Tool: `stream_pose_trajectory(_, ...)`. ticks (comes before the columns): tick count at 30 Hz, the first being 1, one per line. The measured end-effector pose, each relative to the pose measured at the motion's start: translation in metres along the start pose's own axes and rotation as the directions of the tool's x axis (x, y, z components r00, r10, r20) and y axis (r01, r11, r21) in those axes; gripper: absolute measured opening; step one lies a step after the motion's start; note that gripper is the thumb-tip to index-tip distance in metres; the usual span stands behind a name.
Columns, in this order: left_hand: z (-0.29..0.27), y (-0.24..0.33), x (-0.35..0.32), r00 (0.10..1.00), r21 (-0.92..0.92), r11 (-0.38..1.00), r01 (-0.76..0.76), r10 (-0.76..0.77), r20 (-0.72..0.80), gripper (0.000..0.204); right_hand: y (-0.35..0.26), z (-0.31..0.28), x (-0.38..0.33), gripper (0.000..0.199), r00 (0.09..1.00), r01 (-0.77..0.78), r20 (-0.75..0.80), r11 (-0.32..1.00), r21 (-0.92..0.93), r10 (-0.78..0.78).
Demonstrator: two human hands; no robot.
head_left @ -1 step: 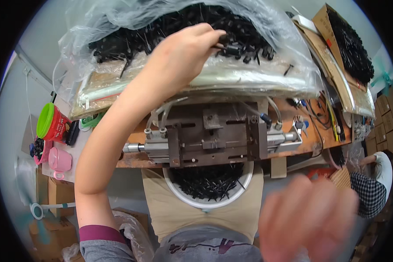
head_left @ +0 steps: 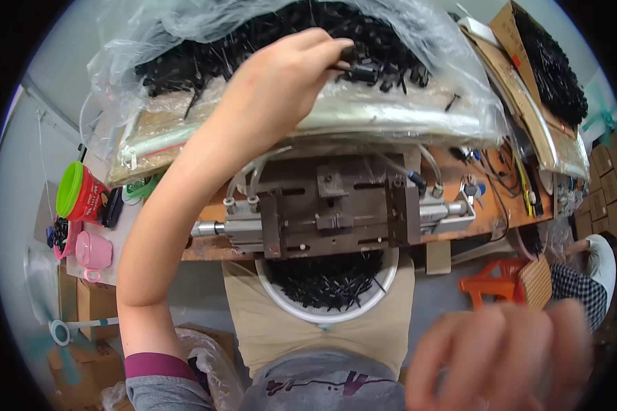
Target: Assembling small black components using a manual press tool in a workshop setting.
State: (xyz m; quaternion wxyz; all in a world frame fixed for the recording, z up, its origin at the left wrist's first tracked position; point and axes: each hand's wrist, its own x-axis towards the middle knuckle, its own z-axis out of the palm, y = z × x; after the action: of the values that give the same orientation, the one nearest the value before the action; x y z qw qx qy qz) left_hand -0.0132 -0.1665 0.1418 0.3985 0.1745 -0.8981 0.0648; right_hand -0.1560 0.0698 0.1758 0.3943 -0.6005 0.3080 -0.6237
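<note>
Left hand (head_left: pixel 281 89) reaches far across the table (head_left: pixel 500 205), fingers (head_left: pixel 332 51) pinched on a small black part (head_left: pixel 360 70) at the heap of black parts (head_left: pixel 267 34) in clear plastic sheeting (head_left: pixel 391 113). Right hand (head_left: pixel 500 356) near, low right, blurred; cannot tell whether its fingers grip anything. Metal press fixture (head_left: pixel 336 212) sits mid-table. White bowl (head_left: pixel 384 281) of black parts just below it, on the near side.

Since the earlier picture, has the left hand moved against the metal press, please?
No: the left hand stays above the metal press, in the black parts.
</note>
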Motion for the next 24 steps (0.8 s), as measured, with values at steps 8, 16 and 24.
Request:
stream_pose_trajectory(8, -0.012, 0.063, -0.040, 0.986, -0.252, 0.957, 0.146, -0.163, -0.046, 0.029, 0.005, 0.001, -0.008, 0.008, 0.920, 0.356, 0.016, 0.855, 0.378, -0.391)
stream_pose_trajectory(16, -0.012, 0.104, -0.084, 0.947, -0.314, 0.916, 0.251, -0.300, -0.115, 0.020, 0.019, 0.003, -0.012, 0.016, 0.912, 0.365, 0.011, 0.824, 0.434, -0.410)
stream_pose_trajectory(24, -0.017, 0.122, -0.103, 0.980, -0.264, 0.946, 0.186, -0.197, -0.013, 0.022, 0.083, -0.019, -0.030, 0.024, 0.953, 0.007, -0.302, 0.995, 0.100, 0.023)
